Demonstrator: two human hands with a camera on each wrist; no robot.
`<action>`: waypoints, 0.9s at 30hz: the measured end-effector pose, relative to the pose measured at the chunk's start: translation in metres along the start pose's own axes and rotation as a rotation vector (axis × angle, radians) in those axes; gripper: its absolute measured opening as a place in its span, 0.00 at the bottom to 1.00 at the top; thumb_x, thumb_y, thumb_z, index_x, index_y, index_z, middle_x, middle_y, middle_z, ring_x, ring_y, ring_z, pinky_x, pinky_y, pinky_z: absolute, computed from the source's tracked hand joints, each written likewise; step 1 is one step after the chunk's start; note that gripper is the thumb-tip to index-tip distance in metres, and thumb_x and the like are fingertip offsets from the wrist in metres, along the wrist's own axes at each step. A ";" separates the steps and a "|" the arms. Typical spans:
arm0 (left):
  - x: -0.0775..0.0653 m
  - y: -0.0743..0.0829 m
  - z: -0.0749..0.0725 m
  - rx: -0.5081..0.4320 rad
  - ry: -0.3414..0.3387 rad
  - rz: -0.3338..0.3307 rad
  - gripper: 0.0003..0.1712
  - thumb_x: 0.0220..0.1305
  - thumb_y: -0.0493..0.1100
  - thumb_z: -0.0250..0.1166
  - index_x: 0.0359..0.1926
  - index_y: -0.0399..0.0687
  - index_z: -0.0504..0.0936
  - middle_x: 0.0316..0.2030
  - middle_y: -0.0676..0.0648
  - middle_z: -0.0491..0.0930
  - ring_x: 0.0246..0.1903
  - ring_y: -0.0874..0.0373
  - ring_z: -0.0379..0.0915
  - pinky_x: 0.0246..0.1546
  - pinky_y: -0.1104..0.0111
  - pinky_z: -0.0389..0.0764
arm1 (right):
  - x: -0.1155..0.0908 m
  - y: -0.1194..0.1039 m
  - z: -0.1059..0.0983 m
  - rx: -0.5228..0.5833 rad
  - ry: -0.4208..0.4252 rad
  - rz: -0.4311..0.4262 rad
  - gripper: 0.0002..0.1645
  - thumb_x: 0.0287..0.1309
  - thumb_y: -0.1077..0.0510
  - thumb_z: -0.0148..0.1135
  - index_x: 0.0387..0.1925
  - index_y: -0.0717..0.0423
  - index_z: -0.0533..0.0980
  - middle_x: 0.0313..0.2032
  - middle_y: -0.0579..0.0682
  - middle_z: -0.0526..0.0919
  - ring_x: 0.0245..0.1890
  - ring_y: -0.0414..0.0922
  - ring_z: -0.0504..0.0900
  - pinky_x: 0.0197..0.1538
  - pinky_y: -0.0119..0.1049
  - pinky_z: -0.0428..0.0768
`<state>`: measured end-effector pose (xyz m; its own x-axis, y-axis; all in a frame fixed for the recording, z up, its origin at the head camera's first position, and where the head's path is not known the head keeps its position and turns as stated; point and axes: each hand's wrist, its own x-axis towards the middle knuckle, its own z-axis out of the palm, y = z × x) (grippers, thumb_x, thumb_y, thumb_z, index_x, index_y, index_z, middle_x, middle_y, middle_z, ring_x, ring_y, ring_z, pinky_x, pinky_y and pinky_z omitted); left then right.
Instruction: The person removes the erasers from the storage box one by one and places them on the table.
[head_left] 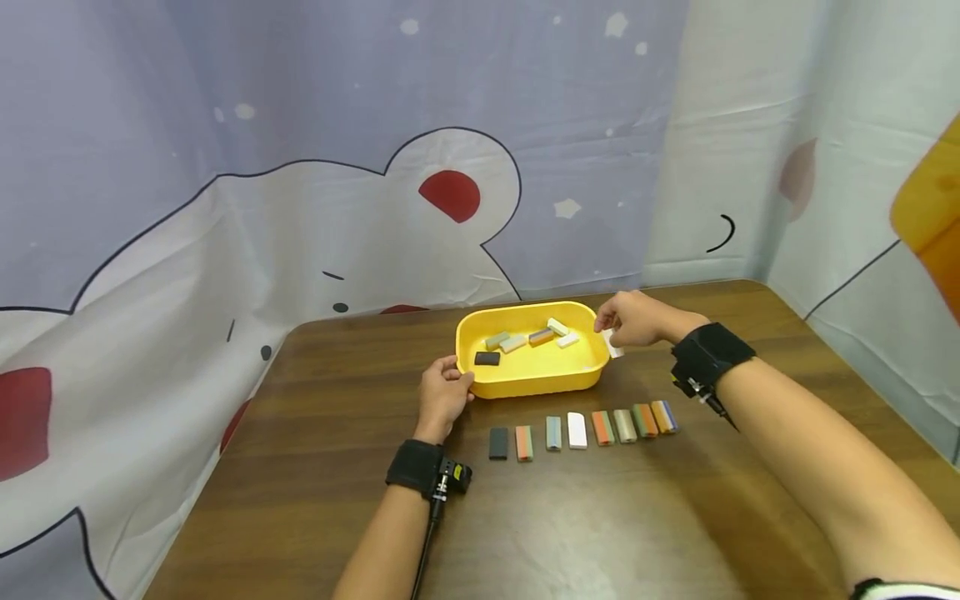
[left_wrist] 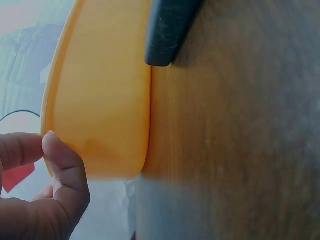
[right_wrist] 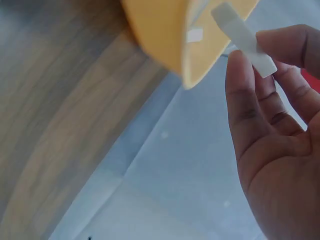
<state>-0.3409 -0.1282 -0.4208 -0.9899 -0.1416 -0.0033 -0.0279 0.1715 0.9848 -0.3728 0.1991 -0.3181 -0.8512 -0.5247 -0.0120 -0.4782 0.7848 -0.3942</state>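
Note:
My left hand (head_left: 441, 396) is at the near left corner of a yellow plastic basin (head_left: 536, 388). In the left wrist view, thumb and forefinger pinch its rim (left_wrist: 46, 102). My right hand (head_left: 636, 318) is just beyond the basin's right end. It pinches a white eraser (right_wrist: 243, 40) between thumb and fingers, close to the rim but apart from it in the right wrist view. Inside the basin lie several small erasers, among them a black one (head_left: 487, 358), a greenish one (head_left: 497, 340) and a white one (head_left: 567, 339).
In front of the basin, a row of erasers lies on the brown wooden table (head_left: 360, 400), from a black one (head_left: 498, 443) at the left to an orange and blue one (head_left: 663, 416) at the right. A patterned curtain (head_left: 300, 233) hangs behind the table.

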 end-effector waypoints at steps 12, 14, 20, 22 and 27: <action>-0.001 0.004 0.002 -0.013 -0.011 -0.009 0.27 0.63 0.33 0.64 0.62 0.34 0.71 0.40 0.40 0.75 0.27 0.55 0.75 0.32 0.59 0.85 | -0.070 0.046 0.015 0.142 -0.079 0.057 0.12 0.47 0.72 0.61 0.37 0.63 0.81 0.33 0.47 0.82 0.32 0.43 0.77 0.35 0.38 0.79; 0.000 0.005 0.002 -0.010 -0.015 -0.012 0.27 0.63 0.33 0.64 0.63 0.35 0.71 0.40 0.39 0.75 0.28 0.55 0.75 0.31 0.62 0.85 | -0.077 0.053 0.020 0.174 -0.098 0.068 0.13 0.46 0.73 0.62 0.37 0.65 0.81 0.33 0.47 0.82 0.32 0.43 0.78 0.35 0.37 0.79; 0.001 0.007 0.006 -0.007 -0.030 -0.021 0.27 0.64 0.34 0.64 0.63 0.36 0.70 0.41 0.39 0.75 0.30 0.54 0.74 0.30 0.65 0.84 | -0.093 0.063 0.028 0.234 -0.131 0.103 0.13 0.44 0.75 0.62 0.36 0.66 0.80 0.32 0.49 0.81 0.31 0.44 0.77 0.34 0.35 0.79; 0.002 0.006 0.006 -0.006 -0.030 -0.022 0.27 0.64 0.34 0.64 0.64 0.36 0.70 0.41 0.40 0.75 0.29 0.54 0.74 0.31 0.63 0.85 | -0.095 0.066 0.030 0.239 -0.139 0.107 0.13 0.43 0.75 0.62 0.35 0.65 0.80 0.32 0.49 0.81 0.31 0.44 0.76 0.33 0.34 0.78; 0.000 0.005 0.003 0.004 -0.016 -0.036 0.27 0.64 0.35 0.64 0.63 0.37 0.70 0.41 0.40 0.74 0.29 0.54 0.74 0.35 0.59 0.85 | -0.096 0.072 0.038 0.272 -0.160 0.109 0.14 0.42 0.75 0.61 0.35 0.65 0.80 0.32 0.49 0.80 0.31 0.44 0.75 0.32 0.33 0.77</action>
<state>-0.3418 -0.1246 -0.4167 -0.9903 -0.1322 -0.0417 -0.0641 0.1700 0.9834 -0.3175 0.2929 -0.3804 -0.8392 -0.5044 -0.2035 -0.2924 0.7338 -0.6132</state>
